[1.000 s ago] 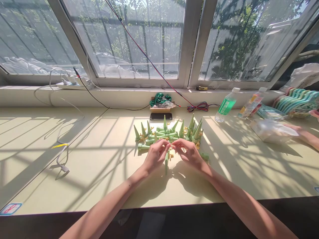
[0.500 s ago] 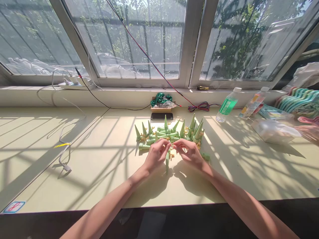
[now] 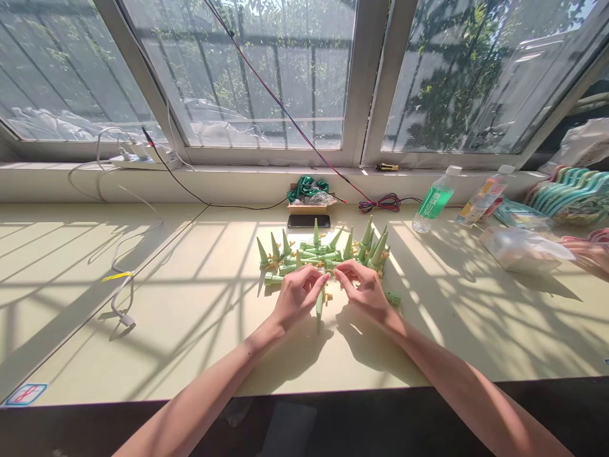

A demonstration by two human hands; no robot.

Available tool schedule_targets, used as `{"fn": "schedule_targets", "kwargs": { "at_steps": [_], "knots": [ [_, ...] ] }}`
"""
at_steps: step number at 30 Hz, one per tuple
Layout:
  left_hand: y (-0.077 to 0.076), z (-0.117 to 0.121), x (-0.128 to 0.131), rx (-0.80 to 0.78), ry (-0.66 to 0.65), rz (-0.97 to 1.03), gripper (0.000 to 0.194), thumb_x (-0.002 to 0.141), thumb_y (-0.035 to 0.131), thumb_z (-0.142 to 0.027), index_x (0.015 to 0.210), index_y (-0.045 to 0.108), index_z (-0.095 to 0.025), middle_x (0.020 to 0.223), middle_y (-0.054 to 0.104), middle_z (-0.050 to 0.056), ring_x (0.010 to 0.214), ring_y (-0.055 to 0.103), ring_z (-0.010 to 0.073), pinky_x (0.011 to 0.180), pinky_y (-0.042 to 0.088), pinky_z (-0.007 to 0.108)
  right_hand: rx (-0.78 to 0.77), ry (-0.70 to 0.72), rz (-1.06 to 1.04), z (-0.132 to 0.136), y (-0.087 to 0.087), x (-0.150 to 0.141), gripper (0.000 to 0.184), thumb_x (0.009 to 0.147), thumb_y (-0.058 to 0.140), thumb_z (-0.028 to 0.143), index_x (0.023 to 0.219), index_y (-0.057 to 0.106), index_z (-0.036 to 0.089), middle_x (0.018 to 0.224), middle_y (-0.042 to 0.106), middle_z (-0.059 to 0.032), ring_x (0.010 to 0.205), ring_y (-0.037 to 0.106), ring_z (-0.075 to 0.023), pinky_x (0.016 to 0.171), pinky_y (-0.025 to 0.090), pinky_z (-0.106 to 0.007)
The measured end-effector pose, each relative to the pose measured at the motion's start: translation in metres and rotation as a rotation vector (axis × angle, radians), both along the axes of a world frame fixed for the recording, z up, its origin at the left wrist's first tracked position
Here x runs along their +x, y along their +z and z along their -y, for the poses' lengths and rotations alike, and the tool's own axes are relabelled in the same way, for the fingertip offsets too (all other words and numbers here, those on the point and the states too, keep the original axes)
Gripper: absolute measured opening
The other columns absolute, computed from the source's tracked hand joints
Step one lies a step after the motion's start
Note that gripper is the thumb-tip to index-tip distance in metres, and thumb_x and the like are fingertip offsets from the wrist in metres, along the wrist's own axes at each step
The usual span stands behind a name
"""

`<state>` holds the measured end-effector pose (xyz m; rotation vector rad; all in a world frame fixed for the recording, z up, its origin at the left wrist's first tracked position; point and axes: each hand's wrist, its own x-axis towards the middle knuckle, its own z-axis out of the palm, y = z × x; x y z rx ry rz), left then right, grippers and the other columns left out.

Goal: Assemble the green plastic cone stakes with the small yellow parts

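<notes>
My left hand [image 3: 299, 293] is closed in a pinch, thumb against fingertips, above the front of a cluster of green cone-shaped plastic pieces [image 3: 316, 235]. Facing it, my right hand [image 3: 365, 293] pinches too, with a small gap between the two sets of fingertips. Whatever lies in either pinch is too small to make out. Just below the fingertips a slim green cone [image 3: 319, 312] points toward me, a small yellow-orange part [image 3: 328, 296] beside it. Part of a green piece [image 3: 394, 297] shows beyond my right wrist. My hands hide some of the cluster.
Behind the cluster lie a black phone [image 3: 309, 221] and a small box [image 3: 311, 208] with green cloth. A bottle [image 3: 432, 202], a plastic-covered box [image 3: 521, 251] and hangers [image 3: 573, 193] stand right. Another person's hand [image 3: 592, 254] is at the right edge. A white cable [image 3: 122, 304] lies left.
My fingertips have drawn slightly apart, the right hand shifting a little to the right. The other person's hand and a pink item at the far right have moved.
</notes>
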<state>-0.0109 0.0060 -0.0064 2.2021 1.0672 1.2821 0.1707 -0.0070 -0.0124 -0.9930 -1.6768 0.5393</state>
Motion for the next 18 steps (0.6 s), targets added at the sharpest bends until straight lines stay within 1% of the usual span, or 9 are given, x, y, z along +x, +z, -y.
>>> {"fn": "schedule_targets", "kwargs": {
  "at_steps": [2,4,5,7,9,10,14,18],
  "knots": [
    [-0.0012,-0.0008,-0.0003,0.026,0.005,-0.012,0.031,0.095,0.059,-0.029,0.068,0.054,-0.015,0.058,0.048,-0.004,0.050,0.039,0.0073,0.049,0.031,0.021,-0.008,-0.010,-0.009,-0.0004,-0.0002,0.0003,0.013,0.096,0.058,0.028,0.090,0.065,0.018,0.081,0.070,-0.0043,0.072,0.067,-0.0180,0.066,0.054,-0.030],
    [-0.0027,-0.0022,-0.0009,0.043,0.013,-0.021,0.027,0.095,0.058,-0.025,0.070,0.056,-0.015,0.061,0.051,-0.002,0.051,0.041,0.0078,0.049,0.033,0.021,-0.010,-0.018,-0.006,-0.0005,0.0005,0.0006,0.013,0.096,0.058,0.028,0.090,0.064,0.019,0.080,0.070,-0.0040,0.071,0.066,-0.0179,0.065,0.054,-0.030],
    [-0.0034,-0.0028,-0.0014,0.040,0.014,-0.022,0.021,0.096,0.056,-0.023,0.076,0.059,-0.015,0.067,0.056,-0.001,0.052,0.043,0.0079,0.049,0.034,0.020,-0.009,-0.020,0.000,-0.0005,0.0009,0.0007,0.013,0.096,0.057,0.028,0.090,0.064,0.019,0.080,0.069,-0.0038,0.071,0.066,-0.0177,0.065,0.053,-0.029],
    [-0.0038,-0.0035,-0.0023,0.013,0.008,-0.028,0.011,0.095,0.052,-0.018,0.094,0.063,-0.015,0.085,0.064,0.003,0.055,0.047,0.0080,0.049,0.037,0.020,-0.007,-0.022,0.010,-0.0001,0.0017,0.0008,0.013,0.096,0.057,0.028,0.089,0.064,0.019,0.079,0.069,-0.0035,0.070,0.065,-0.0175,0.064,0.053,-0.029],
    [-0.0032,-0.0031,-0.0029,-0.018,0.001,-0.049,0.017,0.094,0.053,-0.017,0.107,0.064,-0.016,0.099,0.066,0.006,0.057,0.050,0.0081,0.051,0.042,0.021,-0.005,-0.023,0.014,0.0001,0.0021,0.0010,0.013,0.097,0.057,0.027,0.090,0.064,0.019,0.080,0.069,-0.0033,0.070,0.065,-0.0173,0.065,0.053,-0.029],
    [-0.0028,-0.0026,-0.0031,-0.025,0.004,-0.067,0.017,0.094,0.054,-0.018,0.107,0.065,-0.017,0.100,0.065,0.006,0.058,0.051,0.0086,0.053,0.044,0.022,-0.004,-0.024,0.015,0.0002,0.0021,0.0012,0.013,0.097,0.057,0.027,0.090,0.064,0.019,0.080,0.069,-0.0033,0.071,0.065,-0.0173,0.065,0.053,-0.029],
    [-0.0023,-0.0005,-0.0039,-0.034,0.038,-0.162,0.013,0.093,0.059,-0.025,0.100,0.068,-0.018,0.091,0.063,0.005,0.068,0.058,0.0138,0.061,0.048,0.026,-0.005,-0.034,0.022,0.0003,0.0016,0.0015,0.013,0.096,0.057,0.028,0.090,0.064,0.019,0.081,0.069,-0.0035,0.071,0.066,-0.0175,0.067,0.053,-0.029],
    [-0.0038,-0.0006,-0.0050,-0.070,0.063,-0.261,0.020,0.093,0.062,-0.034,0.103,0.069,-0.018,0.090,0.063,0.005,0.075,0.063,0.0177,0.067,0.051,0.030,-0.006,-0.037,0.018,0.0002,0.0015,0.0014,0.013,0.096,0.057,0.029,0.091,0.065,0.019,0.082,0.070,-0.0037,0.073,0.067,-0.0177,0.067,0.054,-0.029]
  ]
}}
